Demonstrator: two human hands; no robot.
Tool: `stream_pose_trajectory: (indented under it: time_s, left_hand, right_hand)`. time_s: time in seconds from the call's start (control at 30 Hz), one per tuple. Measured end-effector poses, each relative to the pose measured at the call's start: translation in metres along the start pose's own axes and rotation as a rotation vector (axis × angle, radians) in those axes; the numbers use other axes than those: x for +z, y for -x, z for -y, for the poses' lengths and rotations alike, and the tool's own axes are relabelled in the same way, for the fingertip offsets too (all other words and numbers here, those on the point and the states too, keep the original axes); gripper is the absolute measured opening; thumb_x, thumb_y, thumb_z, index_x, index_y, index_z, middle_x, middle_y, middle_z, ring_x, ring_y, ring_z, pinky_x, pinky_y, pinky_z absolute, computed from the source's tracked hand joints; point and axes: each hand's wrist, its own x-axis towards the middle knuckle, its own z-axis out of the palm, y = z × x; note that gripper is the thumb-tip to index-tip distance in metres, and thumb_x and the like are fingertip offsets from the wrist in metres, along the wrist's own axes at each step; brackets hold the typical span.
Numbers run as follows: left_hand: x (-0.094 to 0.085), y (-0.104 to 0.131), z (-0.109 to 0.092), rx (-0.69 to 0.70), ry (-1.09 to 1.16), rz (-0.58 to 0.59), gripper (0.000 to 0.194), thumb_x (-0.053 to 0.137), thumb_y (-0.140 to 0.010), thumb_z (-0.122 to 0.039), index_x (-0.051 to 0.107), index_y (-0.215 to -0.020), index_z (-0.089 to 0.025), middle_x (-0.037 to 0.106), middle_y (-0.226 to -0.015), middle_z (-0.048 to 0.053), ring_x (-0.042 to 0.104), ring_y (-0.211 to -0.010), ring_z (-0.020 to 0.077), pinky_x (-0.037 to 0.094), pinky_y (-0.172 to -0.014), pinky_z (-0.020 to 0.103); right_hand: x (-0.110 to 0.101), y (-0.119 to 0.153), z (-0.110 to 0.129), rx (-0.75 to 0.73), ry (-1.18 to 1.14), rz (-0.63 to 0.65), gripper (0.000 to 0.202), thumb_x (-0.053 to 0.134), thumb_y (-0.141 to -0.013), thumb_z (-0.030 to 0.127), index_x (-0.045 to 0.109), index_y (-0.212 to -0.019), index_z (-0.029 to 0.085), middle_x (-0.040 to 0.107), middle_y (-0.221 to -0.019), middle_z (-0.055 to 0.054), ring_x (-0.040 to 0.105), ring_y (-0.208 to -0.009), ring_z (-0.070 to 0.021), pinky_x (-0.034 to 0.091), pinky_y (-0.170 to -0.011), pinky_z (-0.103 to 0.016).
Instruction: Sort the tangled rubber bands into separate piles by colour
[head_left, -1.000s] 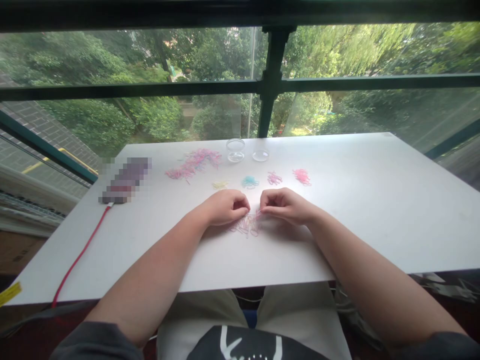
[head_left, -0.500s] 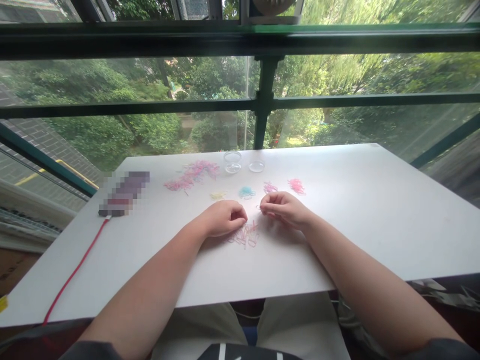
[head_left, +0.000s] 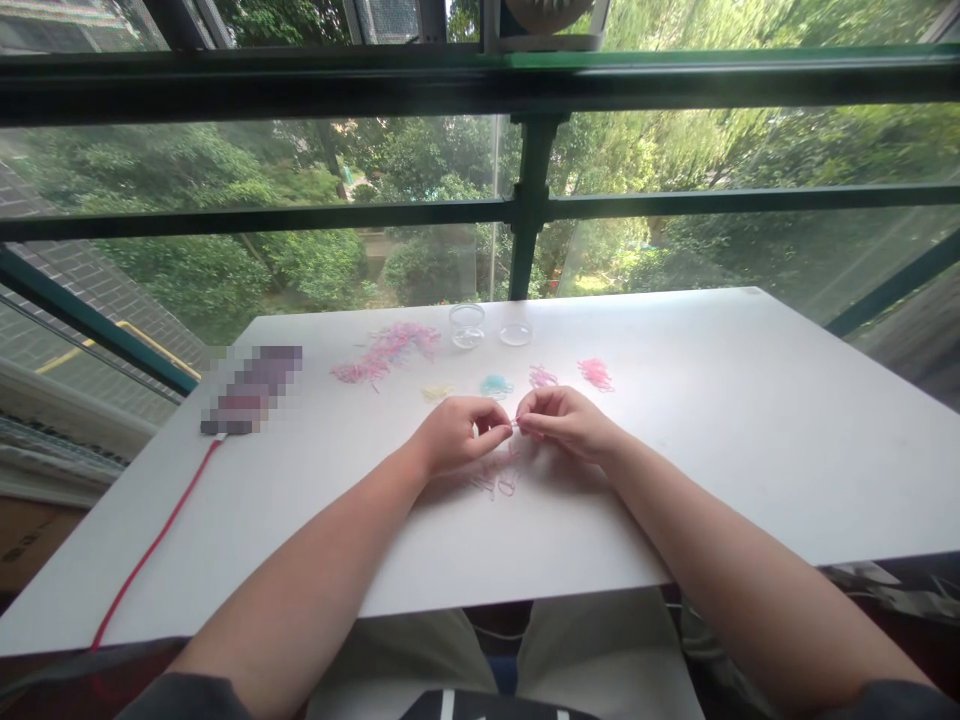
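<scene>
My left hand and my right hand meet fingertip to fingertip above the white table. Each is pinched on a small pinkish band between them. Under and in front of my left hand lies a loose pile of pink bands. Beyond the hands sit small heaps: yellow bands, blue bands, purple-pink bands and bright pink bands. A larger mixed pile spreads farther back on the left.
Two clear round containers stand near the table's back edge. A blurred dark object with a red cable lies at left. Windows with green frames rise behind the table.
My left hand has lifted from the pink pile and moved right to meet my right hand. Its fingertips now pinch the small band that my right hand holds.
</scene>
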Motion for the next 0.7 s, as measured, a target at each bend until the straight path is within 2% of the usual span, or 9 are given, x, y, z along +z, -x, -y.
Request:
stream_pose_trajectory:
  time_s: [0.1, 0.2, 0.27, 0.37, 0.43, 0.53, 0.7]
  left_hand:
    - [-0.003, 0.001, 0.001, 0.008, -0.001, 0.008, 0.014, 0.055, -0.08, -0.026, 0.065, -0.078, -0.016, 0.064, -0.069, 0.0, 0.052, -0.06, 0.0085, 0.041, -0.059, 0.02]
    - [-0.005, 0.001, 0.003, -0.01, -0.018, 0.005, 0.014, 0.055, -0.08, -0.026, 0.064, -0.076, -0.016, 0.064, -0.069, 0.0, 0.053, -0.061, 0.0091, 0.041, -0.059, 0.021]
    - [-0.006, 0.001, 0.004, -0.03, -0.033, 0.001, 0.014, 0.055, -0.079, -0.026, 0.063, -0.076, -0.016, 0.064, -0.07, 0.001, 0.054, -0.062, 0.0097, 0.041, -0.059, 0.021]
    - [-0.007, 0.001, 0.004, -0.041, -0.041, 0.009, 0.014, 0.055, -0.079, -0.026, 0.063, -0.075, -0.016, 0.064, -0.07, 0.001, 0.054, -0.062, 0.0101, 0.041, -0.059, 0.021]
    - [-0.007, 0.001, 0.005, -0.033, -0.04, 0.025, 0.014, 0.055, -0.079, -0.026, 0.063, -0.075, -0.016, 0.063, -0.069, 0.001, 0.054, -0.062, 0.01, 0.041, -0.059, 0.021]
    - [-0.006, 0.001, 0.005, -0.026, -0.04, 0.035, 0.014, 0.055, -0.079, -0.026, 0.064, -0.075, -0.016, 0.063, -0.069, 0.001, 0.054, -0.062, 0.0099, 0.041, -0.058, 0.021]
    - [-0.006, 0.002, 0.005, -0.029, -0.04, 0.04, 0.013, 0.055, -0.078, -0.024, 0.064, -0.075, -0.015, 0.064, -0.07, 0.001, 0.054, -0.062, 0.0094, 0.04, -0.058, 0.02]
  right_hand:
    - [-0.001, 0.0, 0.001, -0.027, 0.021, -0.038, 0.027, 0.072, -0.069, 0.038, 0.061, -0.074, 0.014, 0.059, -0.062, 0.0, 0.044, -0.052, -0.0072, 0.033, -0.051, -0.023]
    - [-0.009, 0.0, 0.003, -0.074, 0.098, -0.151, 0.024, 0.069, -0.071, 0.037, 0.061, -0.074, 0.015, 0.059, -0.065, -0.001, 0.046, -0.054, -0.0084, 0.036, -0.054, -0.024]
    - [-0.018, 0.0, 0.002, -0.09, 0.265, -0.293, 0.022, 0.066, -0.072, 0.037, 0.061, -0.074, 0.015, 0.06, -0.066, -0.001, 0.048, -0.056, -0.01, 0.037, -0.056, -0.025]
    - [-0.034, -0.002, 0.0, -0.097, 0.652, -0.562, 0.018, 0.061, -0.072, 0.034, 0.064, -0.074, 0.017, 0.061, -0.066, -0.002, 0.048, -0.057, -0.0122, 0.037, -0.057, -0.027]
    - [-0.043, -0.005, -0.001, -0.105, 0.829, -0.678, 0.018, 0.058, -0.073, 0.033, 0.067, -0.076, 0.017, 0.063, -0.066, -0.003, 0.049, -0.056, -0.013, 0.038, -0.058, -0.028]
    - [-0.049, -0.012, -0.004, -0.1, 0.917, -0.724, 0.02, 0.055, -0.073, 0.031, 0.07, -0.079, 0.018, 0.066, -0.067, -0.003, 0.051, -0.056, -0.014, 0.039, -0.06, -0.028]
    - [-0.048, -0.019, -0.008, -0.097, 1.008, -0.732, 0.019, 0.055, -0.073, 0.027, 0.072, -0.078, 0.02, 0.069, -0.076, -0.003, 0.056, -0.063, -0.015, 0.042, -0.067, -0.028]
